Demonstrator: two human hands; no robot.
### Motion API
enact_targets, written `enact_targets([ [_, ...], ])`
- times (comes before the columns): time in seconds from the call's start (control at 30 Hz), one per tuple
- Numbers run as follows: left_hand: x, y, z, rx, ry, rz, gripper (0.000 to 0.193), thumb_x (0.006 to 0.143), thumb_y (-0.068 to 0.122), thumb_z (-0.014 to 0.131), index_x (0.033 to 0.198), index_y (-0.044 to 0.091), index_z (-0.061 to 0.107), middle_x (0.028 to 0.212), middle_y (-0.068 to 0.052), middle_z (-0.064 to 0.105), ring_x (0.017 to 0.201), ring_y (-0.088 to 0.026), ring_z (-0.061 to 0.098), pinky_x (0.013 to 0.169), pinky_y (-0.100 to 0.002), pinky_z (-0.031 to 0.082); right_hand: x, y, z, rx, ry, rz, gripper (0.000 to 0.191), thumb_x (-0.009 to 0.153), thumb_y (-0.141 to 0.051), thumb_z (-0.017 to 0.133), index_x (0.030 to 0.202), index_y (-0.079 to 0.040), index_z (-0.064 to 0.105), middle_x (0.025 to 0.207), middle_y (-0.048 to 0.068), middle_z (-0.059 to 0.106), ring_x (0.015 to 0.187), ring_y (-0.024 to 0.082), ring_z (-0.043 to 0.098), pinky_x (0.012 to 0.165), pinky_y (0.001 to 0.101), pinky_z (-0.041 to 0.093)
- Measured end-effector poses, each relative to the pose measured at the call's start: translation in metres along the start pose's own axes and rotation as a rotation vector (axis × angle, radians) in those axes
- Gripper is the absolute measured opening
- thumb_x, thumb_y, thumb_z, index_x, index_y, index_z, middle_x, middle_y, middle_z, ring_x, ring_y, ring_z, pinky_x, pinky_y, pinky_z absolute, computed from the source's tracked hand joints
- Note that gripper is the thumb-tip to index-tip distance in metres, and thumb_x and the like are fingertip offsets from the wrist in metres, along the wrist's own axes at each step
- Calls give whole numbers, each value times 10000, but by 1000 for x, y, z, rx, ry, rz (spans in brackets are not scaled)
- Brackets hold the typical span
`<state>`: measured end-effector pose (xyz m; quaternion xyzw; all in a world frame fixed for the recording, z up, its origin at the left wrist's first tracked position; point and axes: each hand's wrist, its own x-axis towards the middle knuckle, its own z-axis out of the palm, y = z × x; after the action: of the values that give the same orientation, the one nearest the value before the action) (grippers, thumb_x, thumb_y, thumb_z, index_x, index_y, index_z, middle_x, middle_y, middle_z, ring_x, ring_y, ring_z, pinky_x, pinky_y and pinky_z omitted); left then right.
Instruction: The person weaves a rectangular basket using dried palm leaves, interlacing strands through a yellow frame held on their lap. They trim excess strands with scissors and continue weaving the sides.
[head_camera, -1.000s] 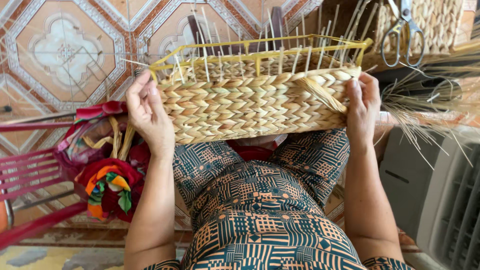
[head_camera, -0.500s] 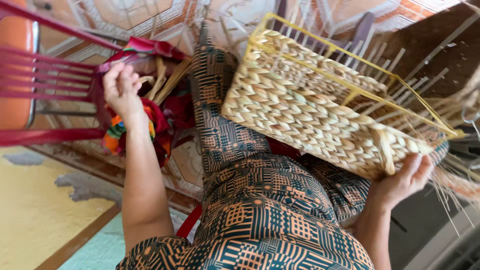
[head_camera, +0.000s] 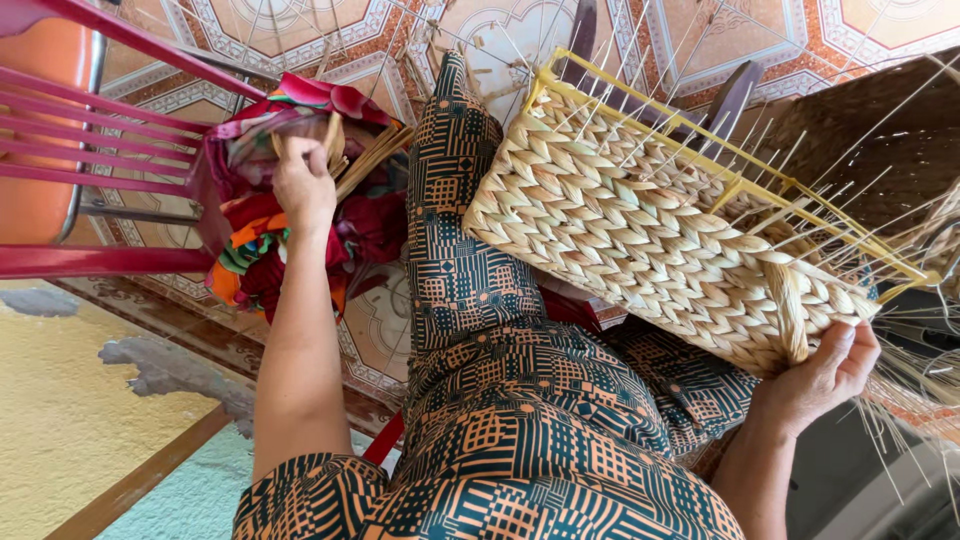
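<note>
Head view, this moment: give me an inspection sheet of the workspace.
Surface: patterned tile floor; the work rests on the person's lap.
Job's things: half-woven straw basket on a yellow wire frame, loose stakes sticking out.
Clutter: colourful cloth bundle holding straw strands.
Grips: left hand in the bundle, on the strands; right hand holds the basket's lower corner.
Cables: nothing seen.
Surroundings: red plastic chair, dark woven basket, grey appliance.

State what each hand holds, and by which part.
The right hand grips the woven basket at its lower corner. The left hand reaches among straw strands in the colourful cloth bundle; a firm hold cannot be told.
</note>
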<state>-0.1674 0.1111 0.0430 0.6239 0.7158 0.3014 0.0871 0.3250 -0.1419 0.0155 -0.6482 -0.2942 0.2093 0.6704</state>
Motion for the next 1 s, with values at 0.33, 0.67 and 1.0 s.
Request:
enact_targets([
  [0.33,-51,130,21,-426,-228,536,129,1129,83,517,1231,33,579,1090,-167,681,995,-308,681,860,-436,556,-14,-62,11,-285,113,-173,238,1115,24,592,1335,43,680,1058,62,671,921,100,604,851,223,494],
  [0.67,-175,249,67,-848,-770,946,251,1014,179,690,1229,80,607,957,-58,636,818,-164,646,729,-269,611,-55,-63,6,297,15,184,164,1004,-64,748,1120,48,722,1063,113,673,723,125,623,650,237,516],
  [1.0,-131,249,136,-463,-591,880,174,988,153,751,1119,42,722,864,-64,645,750,-164,637,633,-266,558,-63,-109,-121,-1072,313,787,94,1036,-53,774,1096,-19,711,1029,143,684,772,123,612,632,229,478],
])
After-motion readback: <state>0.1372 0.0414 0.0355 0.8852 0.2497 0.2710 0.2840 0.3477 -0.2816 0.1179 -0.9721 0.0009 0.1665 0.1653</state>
